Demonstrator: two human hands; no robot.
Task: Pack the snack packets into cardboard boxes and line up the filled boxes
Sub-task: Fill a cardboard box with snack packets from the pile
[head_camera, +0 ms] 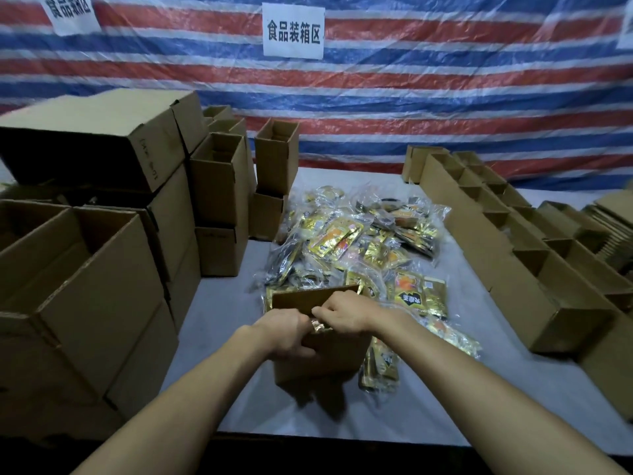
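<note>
- Head view: left hand (291,332) grips the near-left rim of an open cardboard box (329,354) on the table (219,303).
- Right hand (342,311) pinches a gold snack packet (318,326) at the box's mouth, between both hands.
- Packet pile (359,234) lies just beyond the box.

Table (219,337), pale grey top. Centre: loose heap of gold snack packets (359,234) in clear wrap. Near the front edge: one small open box (322,358), upright. Left side: stacked cardboard boxes (219,248). Right side: rows of open boxes (496,241), set touching. Far right: flattened cardboard (613,217).
</note>
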